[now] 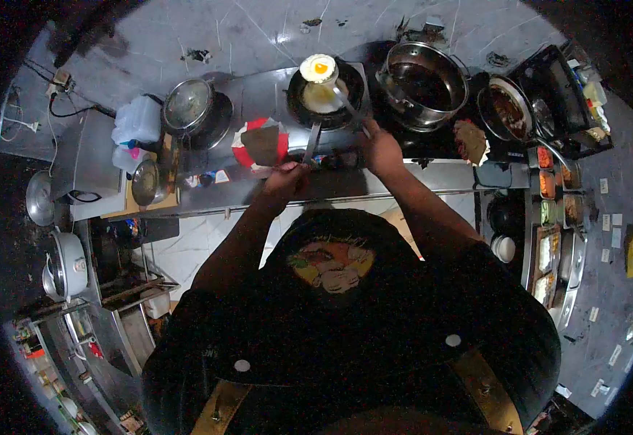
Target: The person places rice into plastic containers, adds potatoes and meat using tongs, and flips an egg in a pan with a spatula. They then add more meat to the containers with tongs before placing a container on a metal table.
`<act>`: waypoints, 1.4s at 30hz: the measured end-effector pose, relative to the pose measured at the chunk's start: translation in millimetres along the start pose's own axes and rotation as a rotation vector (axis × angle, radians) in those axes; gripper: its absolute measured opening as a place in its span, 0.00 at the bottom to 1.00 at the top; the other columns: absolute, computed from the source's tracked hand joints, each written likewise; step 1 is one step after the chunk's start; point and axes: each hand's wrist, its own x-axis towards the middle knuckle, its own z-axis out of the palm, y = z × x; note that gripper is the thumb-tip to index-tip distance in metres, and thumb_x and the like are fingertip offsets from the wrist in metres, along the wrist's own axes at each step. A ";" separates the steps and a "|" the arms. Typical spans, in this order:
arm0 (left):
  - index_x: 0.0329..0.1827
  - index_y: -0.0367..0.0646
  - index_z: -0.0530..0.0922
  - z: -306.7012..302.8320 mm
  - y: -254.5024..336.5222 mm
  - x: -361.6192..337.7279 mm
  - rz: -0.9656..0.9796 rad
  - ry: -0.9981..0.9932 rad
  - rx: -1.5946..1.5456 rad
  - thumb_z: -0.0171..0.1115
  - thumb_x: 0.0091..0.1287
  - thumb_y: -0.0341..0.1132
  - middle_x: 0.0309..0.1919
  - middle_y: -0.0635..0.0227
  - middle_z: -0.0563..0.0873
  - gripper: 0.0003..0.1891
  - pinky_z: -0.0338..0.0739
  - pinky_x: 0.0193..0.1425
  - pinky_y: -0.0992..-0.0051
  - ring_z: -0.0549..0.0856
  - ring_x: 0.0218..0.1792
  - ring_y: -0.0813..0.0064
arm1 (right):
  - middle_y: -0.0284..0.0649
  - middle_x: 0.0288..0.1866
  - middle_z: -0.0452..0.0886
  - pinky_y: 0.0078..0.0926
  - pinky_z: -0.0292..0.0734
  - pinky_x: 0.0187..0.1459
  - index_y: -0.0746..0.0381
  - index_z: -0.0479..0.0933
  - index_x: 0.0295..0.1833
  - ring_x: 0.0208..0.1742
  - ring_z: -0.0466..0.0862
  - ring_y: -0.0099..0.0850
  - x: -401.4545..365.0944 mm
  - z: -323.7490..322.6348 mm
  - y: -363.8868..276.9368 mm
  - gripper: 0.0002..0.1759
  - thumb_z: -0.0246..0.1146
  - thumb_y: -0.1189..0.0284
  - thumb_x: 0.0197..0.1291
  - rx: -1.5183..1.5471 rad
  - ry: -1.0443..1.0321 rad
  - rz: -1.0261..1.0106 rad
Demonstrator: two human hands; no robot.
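My left hand [286, 180] is closed around the handle of a dark frying pan [292, 101] on the stove. Pale liquid [321, 97] shows in the middle of the pan. Closed in my right hand [384, 152] is a long-handled metal utensil [348, 106] that reaches in over the pan; the shape of its head is hidden. A fried egg [319, 68] with a round yellow yolk appears at the utensil's far end, overlapping the pan's far rim. Beside my left hand, a brown cloth pad with a red and white edge [261, 145] lies on the steel counter.
Right of the pan stands a large steel pot [424, 119] with dark contents, then a second pan [506, 109] and another cloth pad [471, 142]. A strainer [188, 104] and plastic containers [137, 119] are at left. Food trays [546, 185] line the far right.
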 end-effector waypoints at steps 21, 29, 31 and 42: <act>0.36 0.47 0.78 1.8 8.6 -14.6 0.060 0.009 0.103 0.58 0.82 0.50 0.28 0.77 0.73 0.19 0.67 0.39 0.73 0.70 0.32 0.80 | 0.51 0.46 0.90 0.35 0.85 0.48 0.69 0.77 0.67 0.44 0.91 0.36 14.7 50.0 10.9 0.32 0.72 0.55 0.70 0.446 -0.015 -0.031; 0.38 0.46 0.80 -0.3 9.8 -26.4 0.204 0.017 0.228 0.58 0.83 0.51 0.28 0.75 0.76 0.19 0.70 0.38 0.73 0.74 0.30 0.79 | 0.40 0.33 0.83 0.28 0.72 0.21 0.62 0.76 0.58 0.22 0.80 0.27 -2.4 25.3 -16.5 0.31 0.67 0.43 0.74 0.854 -0.256 0.373; 0.39 0.45 0.80 -3.4 4.9 -28.0 0.333 0.029 0.346 0.57 0.83 0.52 0.29 0.74 0.77 0.20 0.72 0.37 0.71 0.75 0.30 0.78 | 0.40 0.33 0.83 0.29 0.73 0.21 0.61 0.75 0.58 0.23 0.81 0.29 -8.7 18.8 -18.3 0.32 0.66 0.41 0.74 0.951 -0.308 0.422; 0.45 0.46 0.84 -34.1 -35.3 -39.7 -0.187 -0.036 0.058 0.56 0.84 0.49 0.33 0.69 0.85 0.17 0.80 0.35 0.72 0.84 0.32 0.76 | 0.44 0.43 0.84 0.34 0.82 0.29 0.62 0.78 0.60 0.28 0.84 0.35 -83.7 3.8 45.1 0.36 0.56 0.37 0.78 1.148 -0.282 0.633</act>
